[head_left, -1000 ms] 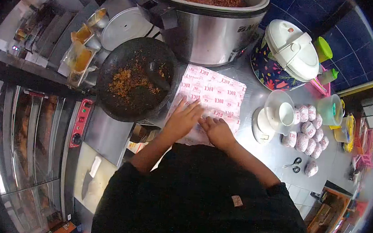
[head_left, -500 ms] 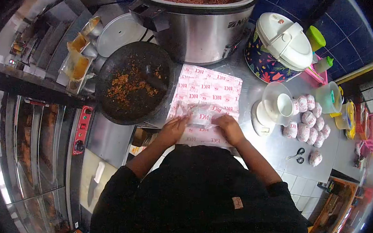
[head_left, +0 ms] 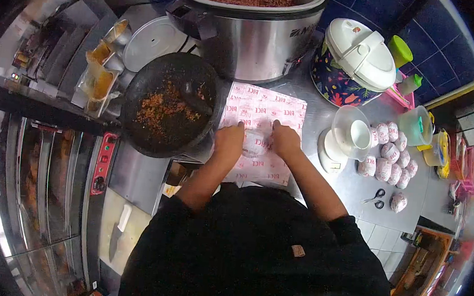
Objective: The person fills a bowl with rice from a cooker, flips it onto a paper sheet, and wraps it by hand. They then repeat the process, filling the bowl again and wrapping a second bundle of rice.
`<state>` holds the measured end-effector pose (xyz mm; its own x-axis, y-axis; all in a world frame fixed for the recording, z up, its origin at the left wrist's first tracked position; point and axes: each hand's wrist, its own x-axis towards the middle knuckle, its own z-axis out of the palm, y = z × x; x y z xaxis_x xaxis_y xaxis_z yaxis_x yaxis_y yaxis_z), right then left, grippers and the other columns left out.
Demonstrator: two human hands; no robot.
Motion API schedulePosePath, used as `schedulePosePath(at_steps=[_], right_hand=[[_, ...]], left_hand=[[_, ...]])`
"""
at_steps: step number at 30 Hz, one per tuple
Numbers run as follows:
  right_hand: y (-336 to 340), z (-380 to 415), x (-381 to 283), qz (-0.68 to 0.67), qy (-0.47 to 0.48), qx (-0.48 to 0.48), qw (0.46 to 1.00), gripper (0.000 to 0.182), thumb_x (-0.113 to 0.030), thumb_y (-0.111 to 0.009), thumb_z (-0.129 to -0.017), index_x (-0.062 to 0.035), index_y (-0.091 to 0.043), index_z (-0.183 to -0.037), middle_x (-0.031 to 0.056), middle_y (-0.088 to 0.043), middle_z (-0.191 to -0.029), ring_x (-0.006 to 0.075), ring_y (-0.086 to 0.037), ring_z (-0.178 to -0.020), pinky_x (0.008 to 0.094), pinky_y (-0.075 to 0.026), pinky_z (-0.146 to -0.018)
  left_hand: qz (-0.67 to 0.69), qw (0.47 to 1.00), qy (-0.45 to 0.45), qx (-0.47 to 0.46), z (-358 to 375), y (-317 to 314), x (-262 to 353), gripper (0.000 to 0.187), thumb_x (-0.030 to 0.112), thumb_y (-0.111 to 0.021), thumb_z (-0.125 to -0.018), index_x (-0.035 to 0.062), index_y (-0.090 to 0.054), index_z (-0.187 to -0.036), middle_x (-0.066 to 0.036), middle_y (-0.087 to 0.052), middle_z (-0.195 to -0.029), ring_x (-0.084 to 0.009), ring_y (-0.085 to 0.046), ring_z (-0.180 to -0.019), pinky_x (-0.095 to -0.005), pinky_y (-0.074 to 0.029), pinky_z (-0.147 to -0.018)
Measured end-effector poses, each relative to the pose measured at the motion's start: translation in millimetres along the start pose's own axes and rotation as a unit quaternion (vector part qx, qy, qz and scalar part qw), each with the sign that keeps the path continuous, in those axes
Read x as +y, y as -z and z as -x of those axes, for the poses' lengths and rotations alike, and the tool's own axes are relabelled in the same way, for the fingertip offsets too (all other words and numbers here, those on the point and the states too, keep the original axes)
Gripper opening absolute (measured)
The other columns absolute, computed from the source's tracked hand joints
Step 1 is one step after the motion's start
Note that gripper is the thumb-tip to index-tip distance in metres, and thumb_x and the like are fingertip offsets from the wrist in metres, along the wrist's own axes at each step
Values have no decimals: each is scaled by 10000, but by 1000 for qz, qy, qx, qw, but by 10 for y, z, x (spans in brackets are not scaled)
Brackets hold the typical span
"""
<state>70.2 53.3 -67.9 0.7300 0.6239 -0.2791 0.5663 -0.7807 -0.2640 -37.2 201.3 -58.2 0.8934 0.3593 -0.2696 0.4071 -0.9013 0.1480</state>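
On the steel counter before me lies a stack of white paper sheets printed in red with "RICE". A partly folded paper wrapper lies on the stack between my hands. My left hand is closed at the wrapper's left side, thumb pointing away from me. At its right side, my right hand is curled the same way. Both seem to grip the paper's edges, though the fingertips are hidden beneath the hands. Whatever is inside the wrapper cannot be seen.
A dark pan with brown crumbs sits left; a large cooker of reddish rice stands behind. Rightward are a white scale with bowls, several wrapped rice balls, scissors and a lidded floral pot. A knife lies lower left.
Both hands have moved slightly away from my body, and their thumbs now point forward. The near flap of the wrapper is folded over, lying flatter between the hands.
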Motion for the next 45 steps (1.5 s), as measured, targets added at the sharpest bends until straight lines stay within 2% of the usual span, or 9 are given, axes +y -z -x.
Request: schedulePosePath(at_steps=[4,8,11,17,20,33,36,41,45], right_hand=[[73,288,264,-89,142,122,978,399,-146,-700,-711,-61,-522,-1058,149,-644,-818,310,-645,-797,409,-515,-726],[111,478,595,-267,157,-18,951,425,-153,-744,-674,-88,-557,-1051,116,-611,-830,299,-613,-800,395,-501,-726],[110,598,593,-254,153,48,954,473,-147,-758,-656,-86,-561,-1082,145,-577,-958,325,-571,-920,406,-472,-811],[44,637,581,-215,111,110,964,609,-149,-747,-653,-102,-524,-1218,196,-483,-1152,373,-469,-1101,428,-406,-949],[-2,608,575,-216,108,83,967,630,-164,-740,-659,-102,-514,-1244,201,-479,-1160,378,-466,-1108,432,-407,-952],[-143,409,678,-281,30,156,946,188,-107,-648,-776,-36,-635,-950,177,-592,-905,349,-600,-824,405,-489,-733],[-153,402,689,-244,28,164,955,144,-96,-648,-778,-26,-625,-902,174,-586,-860,353,-593,-788,418,-473,-696],[-137,456,668,-271,22,204,941,104,-84,-644,-783,-19,-616,-859,175,-568,-829,349,-579,-759,410,-459,-666],[-197,455,712,-305,26,208,929,98,-82,-646,-784,-12,-614,-845,168,-565,-810,342,-572,-744,401,-460,-666]], left_hand=[[120,984,-27,132,336,25,-148,357,165,-628,-778,40,-525,-1097,-196,-636,-952,-385,-642,-821,-444,-512,-728],[303,930,-53,203,323,-309,-358,434,267,-674,-759,35,-526,-1095,-208,-592,-1059,-372,-606,-958,-447,-494,-777],[414,905,90,43,344,-288,-321,501,276,-682,-756,13,-506,-1146,-227,-551,-1133,-357,-557,-1055,-446,-467,-843],[156,932,139,297,340,-647,-254,458,329,-689,-764,-25,-569,-1029,-211,-648,-909,-366,-638,-844,-463,-491,-769],[273,938,176,121,323,-459,-246,414,306,-693,-755,-6,-582,-1004,-206,-660,-845,-391,-644,-793,-466,-494,-763],[345,908,129,200,155,-632,-419,430,170,-756,-660,-26,-615,-1015,-204,-674,-880,-350,-662,-845,-407,-508,-751],[428,891,142,47,165,-456,-406,378,132,-739,-706,-21,-648,-1039,-146,-682,-868,-234,-655,-791,-344,-505,-723],[618,762,129,147,369,-289,-152,264,39,-695,-741,-25,-672,-995,-104,-690,-871,-133,-630,-768,-276,-480,-684],[546,823,109,115,413,-290,-126,197,52,-645,-825,-39,-664,-999,-68,-678,-862,-113,-610,-772,-250,-475,-694]])
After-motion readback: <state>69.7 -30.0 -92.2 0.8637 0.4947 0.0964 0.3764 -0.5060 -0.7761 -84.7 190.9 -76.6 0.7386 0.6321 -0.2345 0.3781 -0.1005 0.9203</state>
